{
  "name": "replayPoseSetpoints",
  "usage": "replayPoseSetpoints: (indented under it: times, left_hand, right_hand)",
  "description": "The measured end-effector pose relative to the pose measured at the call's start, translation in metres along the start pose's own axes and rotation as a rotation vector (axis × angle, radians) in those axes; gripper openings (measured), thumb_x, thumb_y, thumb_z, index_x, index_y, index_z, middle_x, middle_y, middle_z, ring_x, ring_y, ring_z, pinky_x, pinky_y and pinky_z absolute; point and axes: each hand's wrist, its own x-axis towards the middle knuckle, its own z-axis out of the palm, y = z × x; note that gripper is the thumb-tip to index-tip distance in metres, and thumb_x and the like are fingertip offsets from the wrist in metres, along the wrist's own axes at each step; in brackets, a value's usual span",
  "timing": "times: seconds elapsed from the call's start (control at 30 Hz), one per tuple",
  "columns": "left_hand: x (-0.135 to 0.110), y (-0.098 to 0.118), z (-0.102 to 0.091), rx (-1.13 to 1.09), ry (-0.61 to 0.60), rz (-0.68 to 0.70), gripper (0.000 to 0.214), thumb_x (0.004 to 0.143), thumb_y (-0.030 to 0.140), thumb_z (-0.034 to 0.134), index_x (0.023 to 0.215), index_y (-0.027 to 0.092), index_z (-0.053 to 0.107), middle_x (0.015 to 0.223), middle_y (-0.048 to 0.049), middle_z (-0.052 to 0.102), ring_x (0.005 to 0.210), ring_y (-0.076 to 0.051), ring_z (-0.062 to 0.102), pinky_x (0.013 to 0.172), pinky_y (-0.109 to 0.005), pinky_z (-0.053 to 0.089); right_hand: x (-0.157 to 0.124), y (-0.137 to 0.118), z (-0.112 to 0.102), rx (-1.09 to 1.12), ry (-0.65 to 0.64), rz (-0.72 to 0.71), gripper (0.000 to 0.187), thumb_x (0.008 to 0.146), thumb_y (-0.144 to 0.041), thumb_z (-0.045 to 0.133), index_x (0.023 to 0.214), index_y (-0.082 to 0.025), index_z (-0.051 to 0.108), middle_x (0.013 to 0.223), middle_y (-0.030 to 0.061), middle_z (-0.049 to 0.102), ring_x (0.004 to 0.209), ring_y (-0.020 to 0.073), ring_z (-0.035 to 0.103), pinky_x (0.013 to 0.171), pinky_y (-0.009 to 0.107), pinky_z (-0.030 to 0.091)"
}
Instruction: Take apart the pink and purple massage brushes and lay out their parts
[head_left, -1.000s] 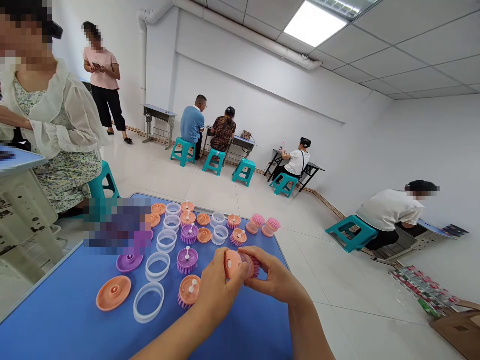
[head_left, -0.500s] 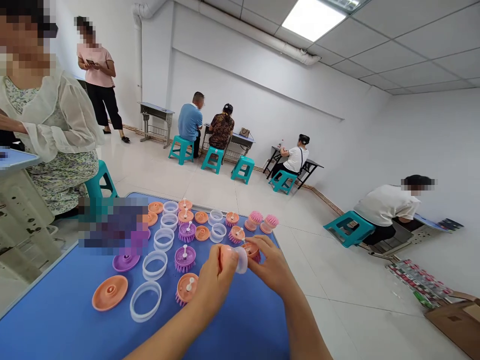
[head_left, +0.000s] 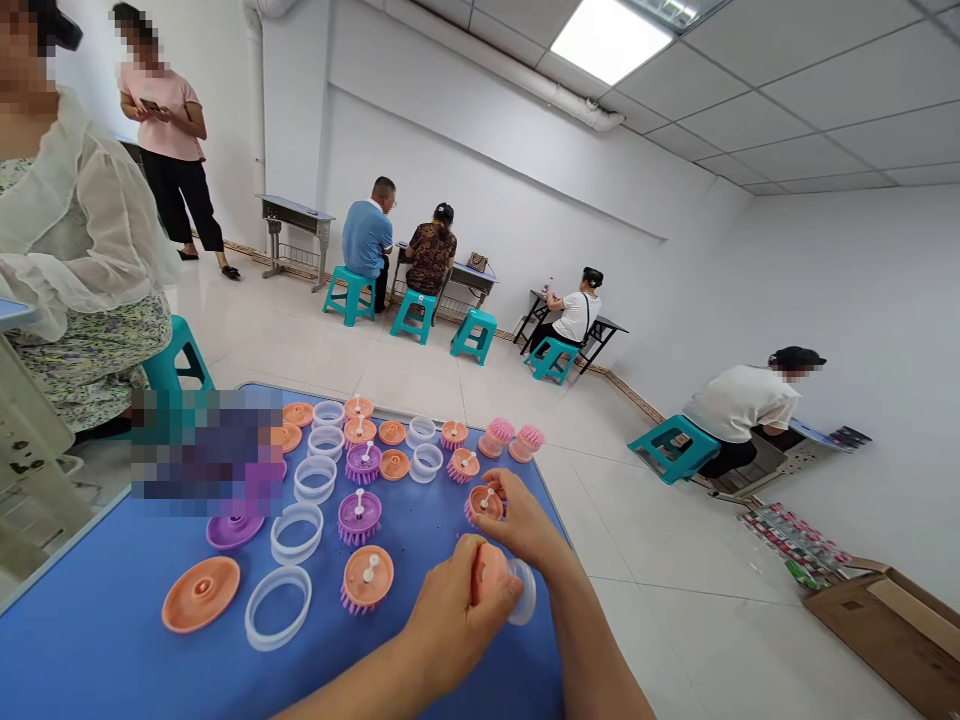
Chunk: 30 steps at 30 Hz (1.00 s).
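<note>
My left hand [head_left: 457,615] is closed round an orange cap with a clear ring [head_left: 523,592] on it, held low over the blue table [head_left: 112,640]. My right hand [head_left: 517,520] pinches an orange brush base with pink bristles and a white stem [head_left: 484,503], near the table's right edge. Beside my left hand sits another orange bristle base [head_left: 367,577]. Clear rings [head_left: 277,606], a loose orange cap [head_left: 201,593], a purple cap [head_left: 235,528] and purple bristle bases [head_left: 358,515] lie in rows further left and back.
Two finished pink brushes [head_left: 514,440] stand at the table's far right corner. A person in a floral dress sits on a teal stool [head_left: 169,360] close at left. Other people sit at desks across the white floor. A cardboard box [head_left: 889,620] lies at lower right.
The brush I held in both hands has come apart: my left hand dropped toward me with cap and ring, my right hand holds the bristle base over the table. The view swung slightly right.
</note>
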Motion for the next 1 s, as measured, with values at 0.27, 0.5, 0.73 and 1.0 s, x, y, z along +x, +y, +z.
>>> replayPoseSetpoints:
  times: [0.27, 0.5, 0.73, 1.0]
  left_hand:
    - [0.002, 0.001, -0.002, -0.050, -0.005, -0.050, 0.026, 0.080, 0.046, 0.042, 0.084, 0.020, 0.043, 0.068, 0.0046, 0.044, 0.062, -0.013, 0.038, 0.056, -0.024, 0.026]
    - [0.008, -0.002, -0.003, -0.195, 0.043, -0.067, 0.033, 0.079, 0.052, 0.040, 0.085, 0.020, 0.044, 0.069, 0.0039, 0.045, 0.063, -0.013, 0.039, 0.058, -0.024, 0.030]
    - [0.014, -0.002, -0.012, -0.407, 0.192, -0.107, 0.052, 0.079, 0.066, 0.021, 0.070, 0.020, 0.043, 0.054, 0.0048, 0.040, 0.051, -0.012, 0.036, 0.053, -0.026, 0.032]
    - [0.015, 0.003, -0.023, -0.343, 0.415, -0.021, 0.044, 0.078, 0.061, 0.036, 0.074, 0.020, 0.052, 0.065, 0.0019, 0.050, 0.061, -0.015, 0.047, 0.059, -0.028, 0.040]
  right_hand:
    - [0.011, 0.019, 0.016, 0.050, 0.029, 0.003, 0.054, 0.064, -0.027, 0.066, 0.115, -0.019, 0.051, 0.090, 0.0043, 0.057, 0.087, 0.0231, 0.057, 0.080, 0.040, 0.047]
    - [0.013, 0.019, 0.011, 0.086, 0.026, 0.046, 0.059, 0.061, -0.032, 0.069, 0.115, -0.020, 0.051, 0.104, 0.0076, 0.057, 0.095, 0.0247, 0.056, 0.083, 0.041, 0.046]
    - [0.000, -0.009, -0.018, 0.512, -0.021, 0.060, 0.041, 0.078, -0.051, 0.050, 0.102, -0.019, 0.053, 0.088, 0.0049, 0.060, 0.066, 0.0141, 0.059, 0.054, 0.027, 0.048]
    - [-0.012, -0.033, -0.004, 0.576, -0.338, -0.038, 0.046, 0.080, -0.056, 0.045, 0.101, -0.017, 0.055, 0.064, -0.0022, 0.052, 0.050, 0.0094, 0.053, 0.040, 0.019, 0.041]
